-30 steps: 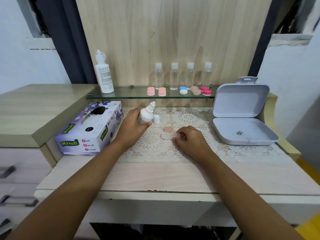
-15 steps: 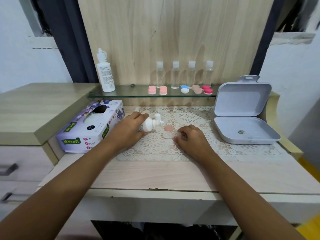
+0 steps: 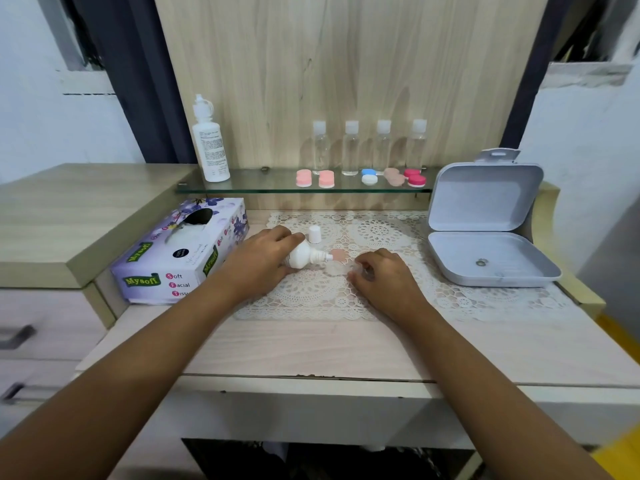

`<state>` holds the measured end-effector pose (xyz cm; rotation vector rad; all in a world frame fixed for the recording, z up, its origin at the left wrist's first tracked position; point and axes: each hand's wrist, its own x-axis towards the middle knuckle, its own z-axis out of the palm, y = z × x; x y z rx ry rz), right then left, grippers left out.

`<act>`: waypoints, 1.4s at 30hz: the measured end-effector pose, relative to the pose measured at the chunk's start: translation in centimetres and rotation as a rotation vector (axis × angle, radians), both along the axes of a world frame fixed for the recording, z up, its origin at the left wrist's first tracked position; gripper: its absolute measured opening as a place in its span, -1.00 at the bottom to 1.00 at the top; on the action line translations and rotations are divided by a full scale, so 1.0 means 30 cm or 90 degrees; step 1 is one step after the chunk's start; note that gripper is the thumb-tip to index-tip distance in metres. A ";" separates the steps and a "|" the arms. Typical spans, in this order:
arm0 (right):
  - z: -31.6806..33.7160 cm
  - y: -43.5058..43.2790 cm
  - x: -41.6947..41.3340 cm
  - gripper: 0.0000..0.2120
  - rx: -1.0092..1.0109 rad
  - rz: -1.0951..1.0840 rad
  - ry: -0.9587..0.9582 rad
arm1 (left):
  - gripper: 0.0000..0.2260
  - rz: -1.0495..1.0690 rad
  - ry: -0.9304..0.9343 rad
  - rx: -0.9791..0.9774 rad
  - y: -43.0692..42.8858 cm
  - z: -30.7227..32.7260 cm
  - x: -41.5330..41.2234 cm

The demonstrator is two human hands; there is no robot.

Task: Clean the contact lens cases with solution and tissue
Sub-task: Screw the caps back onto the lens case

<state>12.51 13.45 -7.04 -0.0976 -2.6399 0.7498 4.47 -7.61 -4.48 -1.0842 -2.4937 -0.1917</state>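
Pinching case [image 3: 334,270] on tabletop [image 3: 311,344], right grip [image 3: 381,278] holds it steady. Left grip [image 3: 263,261] wraps bottle [image 3: 304,256]; long axis near horizontal, nozzle pointing right, tip just beside case. Likely next: squeeze into case well. Cap [image 3: 314,234] stands beyond.

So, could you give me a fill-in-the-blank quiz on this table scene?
1. The left hand holds a small ____ plastic squeeze bottle tipped toward the clear lens case pinched by the right hand.
2. ____ clear plastic bottles with white caps stand on the glass shelf.
3. The grey hinged plastic box is ____.
Answers: white; four; open.
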 end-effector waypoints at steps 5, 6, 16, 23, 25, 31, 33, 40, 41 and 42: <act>0.004 -0.004 0.005 -0.71 0.001 -0.005 -0.001 | -0.51 -0.019 0.057 -0.031 -0.004 0.001 -0.006; 0.004 -0.003 0.006 -0.70 0.002 -0.005 -0.003 | -0.51 -0.021 0.070 -0.037 -0.003 0.001 -0.008; 0.004 -0.005 0.009 -0.75 0.000 0.000 0.001 | -0.53 -0.025 0.144 -0.079 0.010 0.004 -0.016; 0.004 -0.004 0.005 -0.75 0.000 0.000 -0.002 | -0.54 -0.044 0.177 -0.069 0.009 0.005 -0.026; 0.003 -0.003 0.004 -0.75 0.003 0.000 -0.001 | -0.56 -0.051 0.197 -0.065 0.012 0.009 -0.021; 0.006 -0.001 0.002 -0.76 0.013 0.000 -0.014 | -0.56 -0.060 0.247 -0.074 0.020 0.014 -0.032; 0.006 -0.001 0.002 -0.76 0.017 -0.001 -0.016 | -0.55 -0.065 0.254 -0.074 0.020 0.014 -0.034; 0.006 0.001 0.003 -0.77 0.018 0.004 -0.017 | -0.53 -0.083 0.278 -0.066 0.024 0.021 -0.032; 0.007 0.000 0.002 -0.77 0.019 0.004 -0.016 | -0.53 -0.084 0.279 -0.066 0.024 0.021 -0.033; 0.007 0.000 0.003 -0.77 0.018 0.005 -0.015 | -0.53 -0.084 0.281 -0.066 0.024 0.020 -0.035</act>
